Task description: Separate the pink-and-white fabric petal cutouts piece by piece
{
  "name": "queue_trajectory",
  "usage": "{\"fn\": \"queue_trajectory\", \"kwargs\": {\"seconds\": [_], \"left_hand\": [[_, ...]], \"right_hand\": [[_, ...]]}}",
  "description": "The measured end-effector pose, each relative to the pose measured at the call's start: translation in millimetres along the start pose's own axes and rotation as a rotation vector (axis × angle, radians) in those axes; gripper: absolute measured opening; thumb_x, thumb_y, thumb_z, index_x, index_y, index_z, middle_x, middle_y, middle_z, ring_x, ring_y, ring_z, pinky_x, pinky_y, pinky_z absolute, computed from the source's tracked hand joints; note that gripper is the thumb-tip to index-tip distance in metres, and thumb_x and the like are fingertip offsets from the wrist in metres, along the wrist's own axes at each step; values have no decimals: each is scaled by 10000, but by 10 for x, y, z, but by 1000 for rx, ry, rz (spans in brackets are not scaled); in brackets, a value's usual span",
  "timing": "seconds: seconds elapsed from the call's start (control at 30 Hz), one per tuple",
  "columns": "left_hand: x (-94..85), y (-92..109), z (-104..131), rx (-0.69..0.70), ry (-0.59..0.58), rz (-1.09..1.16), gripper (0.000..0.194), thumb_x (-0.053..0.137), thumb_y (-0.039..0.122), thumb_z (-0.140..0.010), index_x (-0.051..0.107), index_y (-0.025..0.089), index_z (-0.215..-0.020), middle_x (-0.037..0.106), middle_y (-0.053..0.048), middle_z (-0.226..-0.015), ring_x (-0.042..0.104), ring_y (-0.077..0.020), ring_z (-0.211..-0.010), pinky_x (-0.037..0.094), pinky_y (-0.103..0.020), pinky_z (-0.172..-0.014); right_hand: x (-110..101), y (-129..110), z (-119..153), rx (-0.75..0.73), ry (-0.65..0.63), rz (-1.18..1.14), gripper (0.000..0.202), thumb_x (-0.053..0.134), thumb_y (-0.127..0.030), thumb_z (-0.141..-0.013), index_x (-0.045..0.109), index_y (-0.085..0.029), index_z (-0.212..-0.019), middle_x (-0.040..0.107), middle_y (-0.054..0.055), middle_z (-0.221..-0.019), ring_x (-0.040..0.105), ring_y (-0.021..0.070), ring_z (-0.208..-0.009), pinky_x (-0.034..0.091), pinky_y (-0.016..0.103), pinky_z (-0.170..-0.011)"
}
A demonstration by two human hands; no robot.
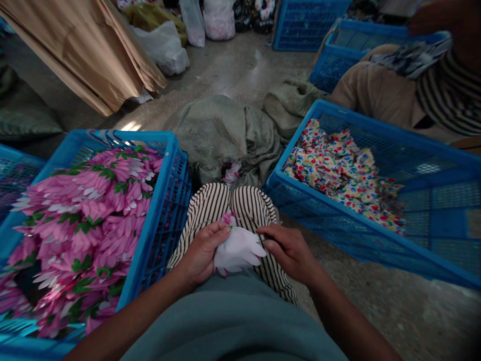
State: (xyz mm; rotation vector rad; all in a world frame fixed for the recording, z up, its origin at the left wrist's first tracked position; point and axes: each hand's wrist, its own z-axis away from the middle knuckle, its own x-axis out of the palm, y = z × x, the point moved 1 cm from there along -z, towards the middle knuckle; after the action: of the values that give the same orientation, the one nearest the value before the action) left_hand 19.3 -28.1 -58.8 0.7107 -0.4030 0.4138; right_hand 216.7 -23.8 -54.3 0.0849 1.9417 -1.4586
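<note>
Over my lap, my left hand (205, 250) pinches a fabric flower piece (240, 250), thumb on top. Its pale white side faces up, petal-shaped points spread toward the lower right, and a bit of pink shows at its upper left corner. At the piece's right end is my right hand (291, 250), with thumb and forefinger closed together; what lies between them is too small to make out. Left of my knees, a blue plastic crate (171, 155) is heaped with pink fabric flowers (108, 215) that have green leaf parts.
On the right, another blue crate (338, 200) holds colourful printed fabric (334, 160). Grey-green sacking (225, 130) lies beyond my knees. A co-worker in a striped top (447, 95) sits at the upper right. Stuffed plastic bags (220, 20) and a tan cloth (101, 50) are farther back.
</note>
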Motion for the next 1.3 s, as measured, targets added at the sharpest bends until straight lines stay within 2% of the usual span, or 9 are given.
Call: {"fn": "queue_trajectory", "kwargs": {"seconds": [0.27,0.37,0.47,0.57,0.77,0.97,1.1,1.2,1.3], "left_hand": [[19,11,1,-8,-13,12,120,659,172,-664,564,116,-713,592,-6,-608,546,-99,-518,443,-203,-490],[21,15,2,-3,-15,40,101,655,159,-668,570,116,-701,594,-3,-604,545,-92,-508,445,-193,-484],[28,27,-1,0,3,98,76,646,140,-676,583,120,-714,610,-5,-624,561,-94,-525,464,-197,-512],[45,36,-16,-22,15,174,63,607,124,-707,598,125,-770,640,-27,-679,593,-114,-584,492,-229,-592],[77,18,-56,-78,-4,241,180,522,126,-770,593,123,-935,671,-71,-779,625,-153,-666,504,-267,-653],[94,0,-83,-31,21,227,175,528,150,-775,597,117,-932,667,-57,-731,602,-120,-571,488,-219,-565],[96,-41,-114,-13,74,207,142,564,139,-744,599,122,-881,655,-35,-713,579,-104,-545,469,-208,-545],[78,-63,-114,3,70,53,169,576,209,-740,594,120,-883,648,-41,-711,556,-109,-522,442,-210,-505],[46,-18,-64,173,81,-232,304,594,277,-729,572,134,-997,641,-81,-911,590,-147,-730,451,-219,-630]], "right_hand": [[16,-20,-20,-3,-37,-56,200,419,-220,-853,615,-178,-858,611,38,-689,550,137,-630,377,252,-588],[44,29,15,104,144,-185,209,426,-252,-849,625,-187,-849,603,30,-686,541,138,-629,382,250,-583],[153,89,68,345,363,-554,244,421,-347,-847,605,-200,-913,518,-10,-597,447,103,-492,330,209,-451],[362,86,89,482,277,-922,254,544,-387,-770,603,-194,-924,477,-32,-587,360,68,-436,271,180,-399],[686,-11,14,586,141,-1240,247,663,-321,-685,632,-176,-882,516,-32,-592,390,60,-459,340,188,-460],[666,-97,-80,652,86,-1210,201,701,-289,-650,647,-143,-777,506,-55,-500,327,30,-391,285,162,-392],[670,-119,-101,609,66,-1198,197,688,-263,-659,655,-148,-816,582,-25,-594,473,70,-508,386,182,-493],[676,-105,-115,549,126,-1150,194,675,-245,-661,649,-163,-835,619,-6,-696,540,120,-645,442,242,-627],[631,-79,-135,516,206,-1025,143,631,-247,-696,630,-176,-819,613,-9,-705,533,126,-635,439,244,-605]]}}
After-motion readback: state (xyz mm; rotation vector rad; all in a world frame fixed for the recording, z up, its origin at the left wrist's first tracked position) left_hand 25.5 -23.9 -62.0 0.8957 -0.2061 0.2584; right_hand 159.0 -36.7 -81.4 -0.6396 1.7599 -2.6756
